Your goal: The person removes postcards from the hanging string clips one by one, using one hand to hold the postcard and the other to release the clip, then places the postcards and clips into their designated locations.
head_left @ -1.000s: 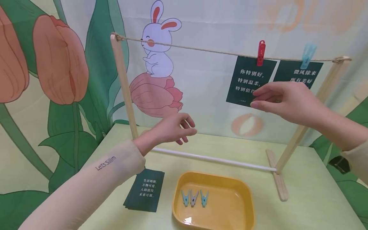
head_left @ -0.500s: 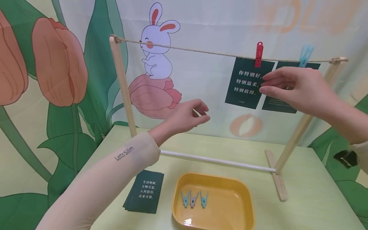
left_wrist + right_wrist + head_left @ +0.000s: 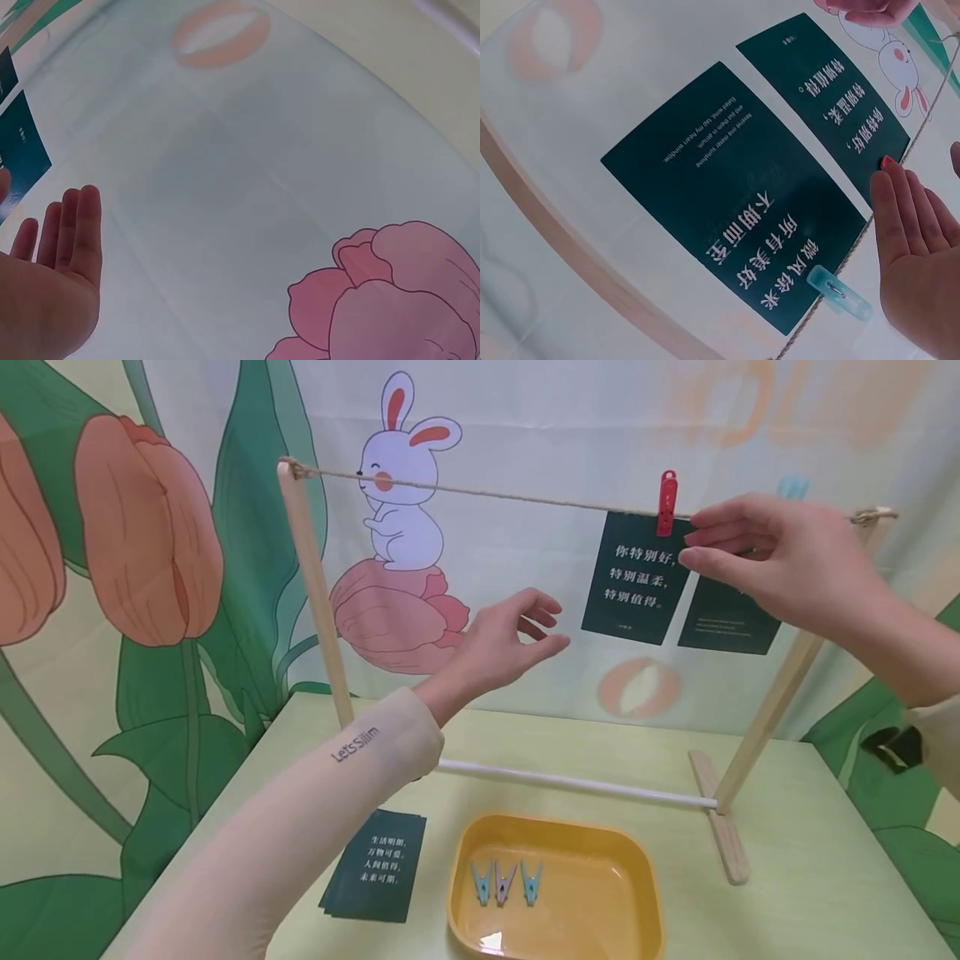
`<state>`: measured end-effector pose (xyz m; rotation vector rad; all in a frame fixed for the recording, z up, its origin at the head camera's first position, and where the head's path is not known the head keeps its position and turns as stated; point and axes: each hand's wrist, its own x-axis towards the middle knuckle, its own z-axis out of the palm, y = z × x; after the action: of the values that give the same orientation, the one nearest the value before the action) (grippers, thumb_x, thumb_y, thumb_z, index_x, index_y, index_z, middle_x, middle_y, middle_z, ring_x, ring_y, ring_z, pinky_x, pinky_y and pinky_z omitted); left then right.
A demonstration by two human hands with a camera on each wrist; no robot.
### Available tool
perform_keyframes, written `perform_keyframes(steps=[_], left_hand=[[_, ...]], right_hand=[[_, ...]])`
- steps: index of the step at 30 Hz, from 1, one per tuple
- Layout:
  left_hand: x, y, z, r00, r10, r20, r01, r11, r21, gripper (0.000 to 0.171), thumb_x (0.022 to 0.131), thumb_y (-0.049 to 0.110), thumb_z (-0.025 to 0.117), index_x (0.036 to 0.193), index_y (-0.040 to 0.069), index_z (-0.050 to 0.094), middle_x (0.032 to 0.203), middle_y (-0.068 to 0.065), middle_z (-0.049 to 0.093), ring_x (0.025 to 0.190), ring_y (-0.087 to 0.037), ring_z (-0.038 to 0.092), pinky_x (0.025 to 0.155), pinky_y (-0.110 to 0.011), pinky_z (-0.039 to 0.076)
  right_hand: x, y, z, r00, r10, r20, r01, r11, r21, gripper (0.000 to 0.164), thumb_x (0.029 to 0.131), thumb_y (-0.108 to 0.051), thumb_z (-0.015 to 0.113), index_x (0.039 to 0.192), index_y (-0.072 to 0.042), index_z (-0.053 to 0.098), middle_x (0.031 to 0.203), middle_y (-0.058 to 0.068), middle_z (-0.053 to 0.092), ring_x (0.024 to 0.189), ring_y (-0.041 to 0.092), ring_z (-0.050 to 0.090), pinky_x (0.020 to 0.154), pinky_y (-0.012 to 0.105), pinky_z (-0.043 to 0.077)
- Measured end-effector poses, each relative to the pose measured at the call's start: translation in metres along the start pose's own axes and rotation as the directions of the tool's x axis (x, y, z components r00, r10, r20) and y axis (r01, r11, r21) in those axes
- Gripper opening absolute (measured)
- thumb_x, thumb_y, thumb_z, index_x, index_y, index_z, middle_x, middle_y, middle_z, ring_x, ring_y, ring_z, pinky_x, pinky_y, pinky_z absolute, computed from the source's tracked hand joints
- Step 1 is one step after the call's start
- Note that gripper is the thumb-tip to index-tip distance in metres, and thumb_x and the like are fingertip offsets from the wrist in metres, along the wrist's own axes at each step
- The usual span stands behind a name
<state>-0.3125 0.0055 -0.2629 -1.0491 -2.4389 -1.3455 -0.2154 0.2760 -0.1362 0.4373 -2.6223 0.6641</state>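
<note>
My right hand (image 3: 787, 560), fingers slightly bent and holding nothing, is up at the rope (image 3: 517, 498). Its fingertips are close to the red clothespin (image 3: 667, 503), which clips a dark green card (image 3: 628, 578) with white writing to the rope. A second green card (image 3: 735, 187) hangs beside it from a light blue clothespin (image 3: 838, 291); in the head view my right hand covers part of both. Left of the cards, my left hand (image 3: 510, 639) is raised in the air, thumb and fingers apart, with nothing between them.
A yellow tray (image 3: 592, 893) on the table holds three small clothespins (image 3: 504, 883). Left of it lies a stack of green cards (image 3: 378, 868). The wooden frame's posts (image 3: 318, 597) carry the rope, and a white bar (image 3: 577, 783) runs low between them.
My left hand has risen and moved right toward the hanging cards. The right hand has lifted from the cards' lower part up to the rope, beside the red clothespin.
</note>
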Motion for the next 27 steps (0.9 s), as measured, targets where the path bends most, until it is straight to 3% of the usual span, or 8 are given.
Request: perform_keyframes(steps=[7,15,27], left_hand=[[0.008,0.003,0.006,0.998,0.011,-0.062,-0.015,0.998,-0.057,0.037,0.086,0.033,0.070,0.117,0.028,0.049,0.106,0.012,0.055,0.091,-0.004,0.056,0.074,-0.022,0.048],[0.019,0.009,0.015,0.996,0.022,-0.090,-0.034,0.991,-0.129,0.041,0.086,0.029,0.070,0.120,0.026,0.047,0.108,0.010,0.055,0.093,-0.004,0.056,0.080,-0.019,0.045],[0.031,0.021,0.020,0.996,-0.037,-0.087,0.020,0.982,-0.187,0.047,0.087,0.034,0.069,0.126,0.026,0.046,0.113,0.007,0.056,0.096,-0.001,0.054,0.079,-0.019,0.045]], right_hand=[[0.009,-0.002,-0.003,1.000,0.000,-0.027,-0.001,1.000,-0.029,0.044,0.087,-0.042,0.066,0.125,-0.022,0.054,0.111,-0.004,0.061,0.096,0.004,0.058,0.080,0.013,0.041],[0.020,-0.008,-0.005,0.999,0.016,-0.042,-0.018,0.999,-0.039,0.051,0.088,-0.047,0.064,0.130,-0.024,0.049,0.118,-0.004,0.058,0.105,0.010,0.056,0.088,0.018,0.040],[0.041,-0.010,-0.006,0.999,0.030,-0.023,-0.031,0.999,-0.022,0.059,0.089,-0.047,0.061,0.138,-0.022,0.040,0.129,-0.002,0.051,0.115,0.015,0.050,0.098,0.027,0.035]])
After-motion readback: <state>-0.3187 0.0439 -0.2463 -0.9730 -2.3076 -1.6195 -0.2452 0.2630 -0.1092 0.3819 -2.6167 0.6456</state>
